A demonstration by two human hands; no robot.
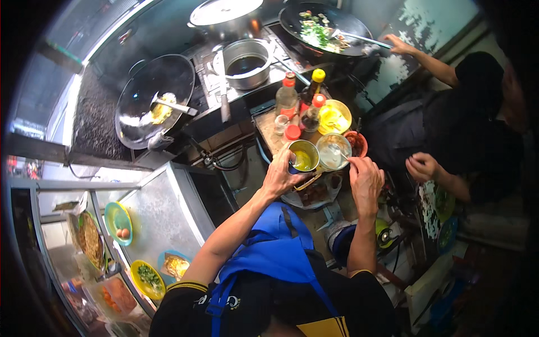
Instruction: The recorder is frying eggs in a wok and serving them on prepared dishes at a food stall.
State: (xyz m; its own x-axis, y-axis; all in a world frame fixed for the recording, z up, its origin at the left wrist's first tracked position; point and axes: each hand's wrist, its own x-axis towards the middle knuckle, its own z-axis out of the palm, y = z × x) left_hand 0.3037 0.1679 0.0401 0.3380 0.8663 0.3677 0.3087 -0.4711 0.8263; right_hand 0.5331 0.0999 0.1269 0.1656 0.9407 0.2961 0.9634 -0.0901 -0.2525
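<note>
My left hand point(278, 175) grips a metal cup point(315, 148) with yellow liquid, perhaps beaten egg, in the bottom. Between the fingertips of my right hand point(365, 183) is the thin handle of a spoon point(344, 156). Its other end reaches into a round, clear tub point(321, 156) of white contents. Just behind the cup stands a red-lidded jar point(292, 132). Close to the tub are a yellow bowl point(348, 114) with pale yellow contents and a small red-orange pot point(363, 141) of dark red paste.
Sauce bottles point(286, 94) crowd the small table point(266, 126). Ahead left, a wok point(141, 99) holds yellow food and a ladle point(179, 107). A pot point(257, 78) of dark liquid sits on the stove. At right, a co-worker's hand point(400, 45) holds a utensil in another wok point(290, 25).
</note>
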